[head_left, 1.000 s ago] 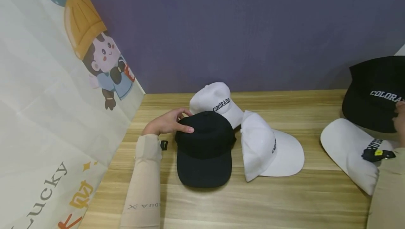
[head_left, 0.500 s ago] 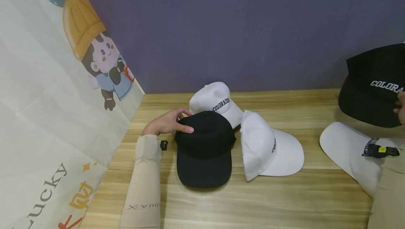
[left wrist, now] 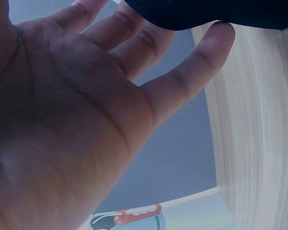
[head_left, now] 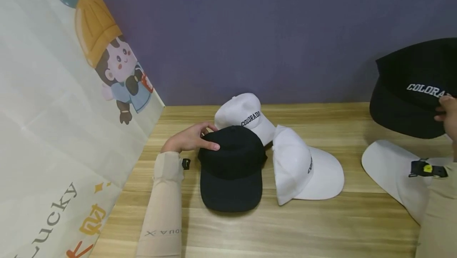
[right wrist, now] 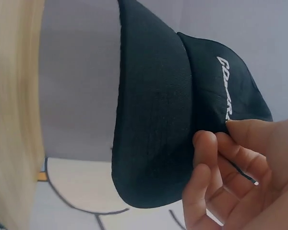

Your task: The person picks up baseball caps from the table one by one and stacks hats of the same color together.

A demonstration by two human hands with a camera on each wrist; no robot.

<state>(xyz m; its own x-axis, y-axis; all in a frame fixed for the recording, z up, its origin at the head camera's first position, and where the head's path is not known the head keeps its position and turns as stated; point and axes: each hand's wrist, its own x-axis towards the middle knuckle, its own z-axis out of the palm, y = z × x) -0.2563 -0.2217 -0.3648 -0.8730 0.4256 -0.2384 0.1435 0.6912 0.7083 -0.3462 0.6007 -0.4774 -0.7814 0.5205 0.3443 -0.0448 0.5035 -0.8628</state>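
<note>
In the head view, my left hand (head_left: 191, 137) grips the left rear side of a plain-fronted black baseball cap (head_left: 231, 186), thumb on the crown and fingers behind it. The left wrist view shows its fingers at the edge of the dark cap (left wrist: 216, 12). At the far right, my right hand (head_left: 450, 117) pinches another black cap (head_left: 410, 107) where the crown meets the brim, holding it above the table. White "COLORADO" lettering marks its front. In the right wrist view, thumb and fingers (right wrist: 206, 146) close on that cap's side. The head view's edge cuts off part of this cap.
Behind the left black cap lies a white COLORADO cap (head_left: 239, 109), partly covered. A second white cap (head_left: 303, 171) lies on its side right of it. A third white cap (head_left: 387, 171) is below the right forearm. A purple-grey wall (head_left: 267, 40) backs the wooden table (head_left: 303, 230).
My right hand has lifted the black COLORADO cap higher, then carried it slightly leftward. My left hand and its black cap have stayed in place.
</note>
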